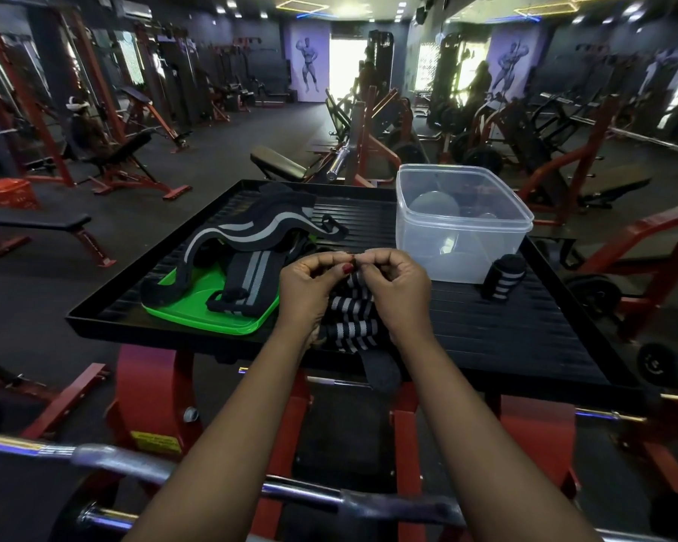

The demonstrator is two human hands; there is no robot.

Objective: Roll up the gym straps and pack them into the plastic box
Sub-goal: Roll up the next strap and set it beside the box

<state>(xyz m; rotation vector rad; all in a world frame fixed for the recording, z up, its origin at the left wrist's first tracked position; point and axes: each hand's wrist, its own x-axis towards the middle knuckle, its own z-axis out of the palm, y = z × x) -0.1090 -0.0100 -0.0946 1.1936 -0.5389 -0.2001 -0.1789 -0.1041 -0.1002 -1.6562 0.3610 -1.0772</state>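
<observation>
Pinching one end of a black-and-white striped gym strap, the left hand and right hand hold it above the black tray's near edge; the clear plastic box stands at the far right corner.

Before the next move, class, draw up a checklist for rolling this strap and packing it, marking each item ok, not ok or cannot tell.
1. Grip: left hand and right hand both pinch the striped strap at its end: ok.
2. Strap straight: bunched, tail hanging over the tray edge: not ok.
3. Open plastic box: ok.
4. Free green lid: loose straps lie on it: not ok.
5. Finished rolled strap packed: stands beside the box: not ok.
</observation>
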